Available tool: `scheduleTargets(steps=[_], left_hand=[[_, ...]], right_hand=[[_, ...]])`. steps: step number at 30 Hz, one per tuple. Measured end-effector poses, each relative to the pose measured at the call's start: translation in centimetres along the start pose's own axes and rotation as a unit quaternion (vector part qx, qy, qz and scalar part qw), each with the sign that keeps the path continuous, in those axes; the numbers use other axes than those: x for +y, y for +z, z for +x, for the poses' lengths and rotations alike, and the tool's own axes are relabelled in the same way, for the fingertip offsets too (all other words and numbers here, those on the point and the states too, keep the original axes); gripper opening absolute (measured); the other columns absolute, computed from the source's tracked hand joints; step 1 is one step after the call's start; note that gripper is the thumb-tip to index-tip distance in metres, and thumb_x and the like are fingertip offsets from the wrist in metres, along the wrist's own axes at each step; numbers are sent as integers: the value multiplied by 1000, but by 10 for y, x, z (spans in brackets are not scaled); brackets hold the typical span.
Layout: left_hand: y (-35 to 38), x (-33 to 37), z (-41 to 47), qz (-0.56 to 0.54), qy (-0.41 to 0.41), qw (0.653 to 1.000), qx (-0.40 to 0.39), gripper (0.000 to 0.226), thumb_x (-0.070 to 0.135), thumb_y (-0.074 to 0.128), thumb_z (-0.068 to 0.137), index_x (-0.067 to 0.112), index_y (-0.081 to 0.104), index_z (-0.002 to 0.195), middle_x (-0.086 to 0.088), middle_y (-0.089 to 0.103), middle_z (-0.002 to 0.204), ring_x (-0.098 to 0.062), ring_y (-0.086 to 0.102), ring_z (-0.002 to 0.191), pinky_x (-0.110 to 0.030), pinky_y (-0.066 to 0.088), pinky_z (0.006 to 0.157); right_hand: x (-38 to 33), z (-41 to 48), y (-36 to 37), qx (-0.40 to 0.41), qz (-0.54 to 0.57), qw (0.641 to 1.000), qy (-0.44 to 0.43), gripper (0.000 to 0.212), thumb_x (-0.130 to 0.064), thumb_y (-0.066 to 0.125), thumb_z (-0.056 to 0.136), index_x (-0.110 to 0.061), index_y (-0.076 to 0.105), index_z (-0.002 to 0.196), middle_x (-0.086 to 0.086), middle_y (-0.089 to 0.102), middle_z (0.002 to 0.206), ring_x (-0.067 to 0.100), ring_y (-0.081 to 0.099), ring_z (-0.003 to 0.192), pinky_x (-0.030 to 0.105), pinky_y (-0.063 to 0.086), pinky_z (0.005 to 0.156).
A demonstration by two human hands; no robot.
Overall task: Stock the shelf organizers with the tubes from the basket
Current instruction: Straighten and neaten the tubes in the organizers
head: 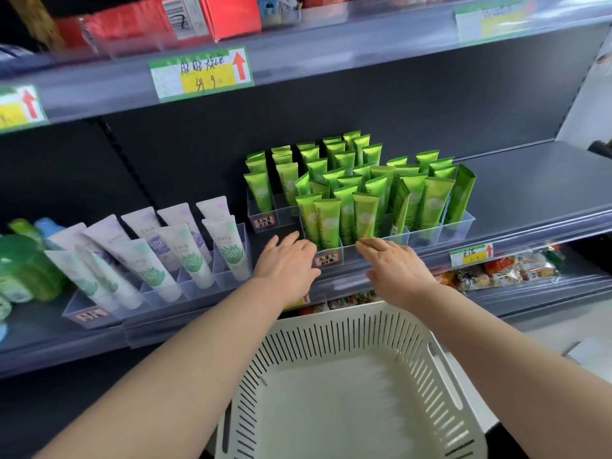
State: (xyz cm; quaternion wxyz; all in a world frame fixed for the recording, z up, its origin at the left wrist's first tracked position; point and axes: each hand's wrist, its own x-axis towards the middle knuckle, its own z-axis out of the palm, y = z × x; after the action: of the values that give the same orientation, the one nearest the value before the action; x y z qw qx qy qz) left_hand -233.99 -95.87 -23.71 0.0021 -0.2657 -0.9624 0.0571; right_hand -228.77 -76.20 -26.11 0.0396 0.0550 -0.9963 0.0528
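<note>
Flat left hand (pixel 286 261), right hand (pixel 397 268) mask organizer (pixel 427 236) front.

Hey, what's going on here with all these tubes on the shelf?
A person is stocking a shop shelf. The left hand and right hand both reach with straight fingers to the front of a clear organizer packed with upright green tubes. Neither hand holds a tube. The white basket below them looks empty, so the job seems about done. Pale tubes lean in a second organizer further left.
</note>
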Motion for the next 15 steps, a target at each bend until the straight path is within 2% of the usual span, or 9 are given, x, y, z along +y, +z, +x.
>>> scheduleTargets(steps=[4, 9, 11, 15], left_hand=[[5, 24, 0, -63, 1, 997, 32, 44, 37, 47, 99, 15, 43, 137, -5, 45, 144, -23, 32, 138, -38, 27, 113], [14, 38, 3, -80, -1, 996, 41, 49, 29, 51, 98, 15, 34, 142, -6, 42, 137, -27, 43, 124, -39, 39, 101], [15, 35, 4, -52, 3, 998, 39, 53, 29, 52, 98, 18, 29, 145, -7, 41, 136, -28, 44, 121, -40, 38, 102], [19, 27, 4, 6, 17, 999, 40, 64, 27, 54, 96, 22, 19, 150, -7, 38, 137, -27, 41, 125, -45, 24, 114]], right_hand=[[11, -5, -5, 15, -8, 999, 42, 59, -27, 45, 96, -20, 23, 150, -3, 30, 150, 20, 30, 136, 37, 29, 107], [35, -8, -8, 28, -32, 996, 83, 58, -36, 45, 96, -18, 27, 148, 0, 30, 149, 21, 31, 136, 36, 29, 108], [38, -9, -8, 18, -32, 995, 88, 58, -38, 43, 97, -18, 26, 149, 1, 31, 148, 23, 32, 135, 37, 31, 106], [34, -10, -6, 7, -27, 996, 82, 58, -37, 43, 97, -17, 25, 149, 1, 28, 149, 23, 29, 136, 37, 34, 104]])
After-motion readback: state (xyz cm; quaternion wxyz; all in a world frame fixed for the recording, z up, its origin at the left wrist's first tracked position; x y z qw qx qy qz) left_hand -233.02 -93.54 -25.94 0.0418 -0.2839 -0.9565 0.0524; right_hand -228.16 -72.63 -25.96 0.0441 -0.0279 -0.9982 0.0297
